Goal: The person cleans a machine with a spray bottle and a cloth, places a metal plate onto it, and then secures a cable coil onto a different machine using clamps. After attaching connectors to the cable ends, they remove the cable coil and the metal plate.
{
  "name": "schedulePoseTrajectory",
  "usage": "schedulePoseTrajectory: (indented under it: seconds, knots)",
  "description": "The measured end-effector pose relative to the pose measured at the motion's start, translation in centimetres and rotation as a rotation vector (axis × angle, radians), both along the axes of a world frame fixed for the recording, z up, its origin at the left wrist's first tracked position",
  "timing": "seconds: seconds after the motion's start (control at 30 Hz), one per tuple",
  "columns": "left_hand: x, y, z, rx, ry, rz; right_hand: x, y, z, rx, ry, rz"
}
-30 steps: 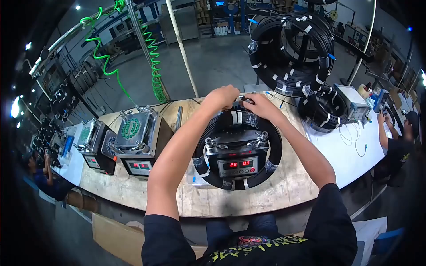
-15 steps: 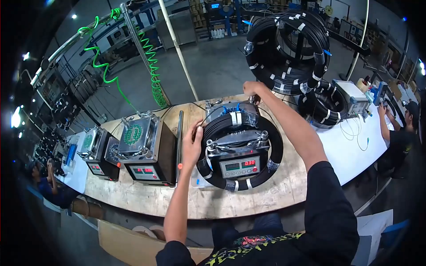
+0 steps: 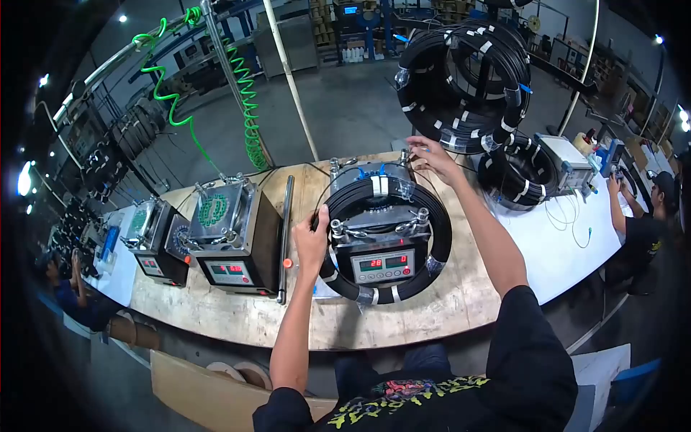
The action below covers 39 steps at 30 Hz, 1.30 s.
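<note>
A coil of black cable (image 3: 440,237), bound with white and clear tape, hangs in front of a polishing machine with a red digital display (image 3: 383,266). My left hand (image 3: 311,237) is closed on the left side of the coil. At the machine's back right corner, my right hand (image 3: 436,160) is open beside a metal clamp post (image 3: 405,160), its fingers apart. Blue connectors (image 3: 373,173) stand along the top of the machine, behind the coil's upper edge. The coil hides part of the machine's body.
Two similar machines with green discs (image 3: 213,210) stand to the left, beside a metal bar (image 3: 286,237). More cable coils (image 3: 461,86) hang on a rack behind on the right. Green spiral air hoses (image 3: 248,108) hang at the back. A co-worker (image 3: 648,216) sits far right, another far left.
My right hand has opened from a closed grip at the back right clamp and lifted slightly off it. The machine's display reading has changed. My left hand stays on the coil.
</note>
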State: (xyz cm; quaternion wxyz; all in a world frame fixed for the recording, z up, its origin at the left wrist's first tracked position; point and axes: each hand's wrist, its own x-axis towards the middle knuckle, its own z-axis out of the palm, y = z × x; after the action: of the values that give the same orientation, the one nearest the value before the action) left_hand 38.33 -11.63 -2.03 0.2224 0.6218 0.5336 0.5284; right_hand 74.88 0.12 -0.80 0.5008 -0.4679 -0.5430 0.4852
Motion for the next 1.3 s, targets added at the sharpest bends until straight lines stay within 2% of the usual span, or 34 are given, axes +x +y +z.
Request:
schedulePoseTrajectory:
  seconds: [0.07,0.17,0.27,0.37,0.5,0.53,0.63,0.73,0.83,0.87,0.97,1.0,1.1,1.13,1.2,1.27,1.3]
  knots:
    - [0.1,-0.1,0.8,0.002,0.047,-0.007,0.2,0.9,-1.2,0.115,0.015,0.025]
    - [-0.1,-0.1,0.8,-0.013,0.090,-0.010,0.0,2.3,-1.7,0.131,-0.104,-0.069]
    - [0.1,-0.5,0.1,0.031,0.001,-0.004,-0.4,5.2,-3.9,0.266,-0.098,-0.133]
    - [0.0,-0.8,0.2,-0.056,-0.020,0.006,-1.0,4.9,-3.4,0.199,-0.179,-0.264]
    - [-0.2,-0.8,-0.5,-0.055,-0.026,0.032,-0.7,6.9,-3.7,0.164,-0.542,-0.342]
    - [0.1,-0.8,-0.4,-0.029,-0.054,0.033,-1.1,6.5,-3.1,0.146,-0.552,-0.378]
    - [0.0,-0.7,-0.7,-0.037,-0.082,0.021,-1.6,6.6,-2.2,-0.025,-0.719,-0.507]
    - [-0.3,-0.8,-1.0,-0.062,-0.077,0.001,-0.9,3.7,-1.5,-0.111,-0.191,-0.216]
    - [-0.2,-0.9,-1.0,-0.047,-0.113,-0.034,-0.1,2.7,-1.6,0.168,-0.184,-0.065]
    - [-0.2,-0.8,-1.4,-0.027,-0.118,-0.031,0.0,3.0,-1.6,0.200,-0.290,-0.072]
    - [-0.1,-0.9,-1.6,-0.013,-0.124,-0.031,-0.2,5.7,-3.6,0.365,-0.286,-0.108]
    - [-0.2,-0.9,-1.5,-0.014,-0.125,-0.027,-0.6,6.1,-3.7,0.340,-0.259,-0.126]
    - [-0.3,-1.1,-1.1,-0.031,-0.117,-0.042,-1.0,7.3,-4.2,0.306,-0.392,-0.218]
    - [-0.3,-0.9,-1.4,-0.030,-0.156,-0.060,-0.7,8.4,-5.2,0.440,-0.476,-0.271]
    - [-1.3,0.1,-3.0,-0.107,-0.174,-0.096,-0.5,8.7,-6.8,0.471,-0.515,-0.439]
    - [-2.4,0.8,-3.1,-0.254,-0.282,-0.168,-2.5,2.3,-1.2,-0.116,-0.131,-0.209]
    - [-2.6,0.9,-2.5,-0.365,-0.380,-0.209,-2.6,0.8,-0.9,-0.097,-0.080,-0.178]
